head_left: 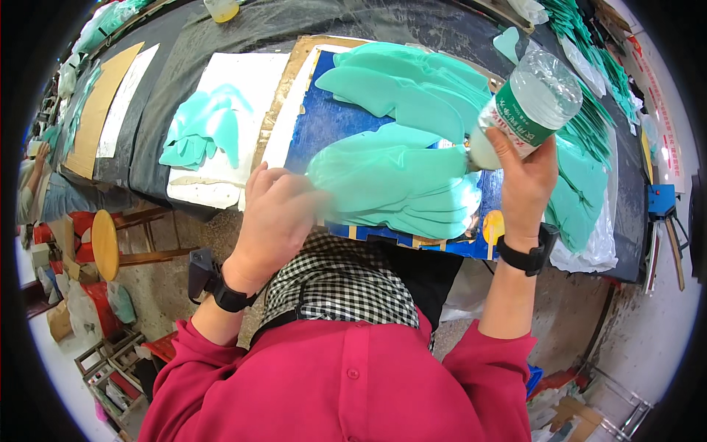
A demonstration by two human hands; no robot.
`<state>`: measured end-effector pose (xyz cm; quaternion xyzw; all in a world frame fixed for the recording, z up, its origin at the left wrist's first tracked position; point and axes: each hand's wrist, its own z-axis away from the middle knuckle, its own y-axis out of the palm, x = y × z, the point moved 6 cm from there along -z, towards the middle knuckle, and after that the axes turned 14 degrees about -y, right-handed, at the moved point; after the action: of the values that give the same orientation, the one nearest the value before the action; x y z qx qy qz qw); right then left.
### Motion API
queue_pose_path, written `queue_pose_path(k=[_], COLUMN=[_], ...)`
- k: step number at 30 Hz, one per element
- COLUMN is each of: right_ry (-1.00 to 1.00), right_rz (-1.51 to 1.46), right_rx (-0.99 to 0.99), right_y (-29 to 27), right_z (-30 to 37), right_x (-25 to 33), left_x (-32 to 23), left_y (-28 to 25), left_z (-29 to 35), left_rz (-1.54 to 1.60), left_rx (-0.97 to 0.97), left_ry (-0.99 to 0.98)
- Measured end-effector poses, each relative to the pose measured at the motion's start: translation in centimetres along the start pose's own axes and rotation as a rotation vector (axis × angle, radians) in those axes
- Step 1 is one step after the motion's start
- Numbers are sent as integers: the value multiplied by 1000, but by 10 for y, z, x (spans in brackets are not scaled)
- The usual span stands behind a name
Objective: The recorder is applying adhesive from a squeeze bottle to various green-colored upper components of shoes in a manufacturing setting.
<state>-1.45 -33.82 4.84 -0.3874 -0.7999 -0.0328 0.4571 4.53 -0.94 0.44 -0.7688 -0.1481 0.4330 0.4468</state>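
My right hand (pixel 529 180) is closed around a clear plastic bottle (pixel 546 88) with a green and white label. The bottle is tilted, its neck end low beside the right ends of a fanned stack of thin mint-green shaped sheets (pixel 390 177). My left hand (pixel 276 214) is at the left end of this stack. Motion blurs its fingertips, so whether they pinch a sheet cannot be told. Just beyond lies a second fanned group of the same green sheets (pixel 401 81). Both groups rest on a blue board (pixel 300 132).
More green pieces (pixel 206 129) lie on a white board (pixel 239 74) to the left. Further green stacks (pixel 582 184) are at the right. A small yellow-smeared paddle (pixel 492 227) sits at the near edge. A wooden stool (pixel 105 245) stands lower left; another person's hand (pixel 42 151) shows far left.
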Motion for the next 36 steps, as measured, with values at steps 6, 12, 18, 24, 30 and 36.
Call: queue_pose_path(k=[6,12,18,24,30,36], right_ry=[-12,-77,-60,-320,-329,-342], right_rz=[-200,-64,-240,77,110,-215], right_rx=[4,-67,14,181,144,384], right_y=[30,19,82,108,97,141], right_z=[-12,-8,14,47,56,63], right_x=[-6,-14,29,77,68,108], left_x=[6,6,8,28,36,48], left_y=[-1,0,-4,-22,-33,0], left_z=[4,5,6,14,18,38], left_rz=[14,39,45,147,166,450], left_rx=[-10,-30,-35,-155,-187,-190], left_ry=[-16,3,-19,-153,-186,-332])
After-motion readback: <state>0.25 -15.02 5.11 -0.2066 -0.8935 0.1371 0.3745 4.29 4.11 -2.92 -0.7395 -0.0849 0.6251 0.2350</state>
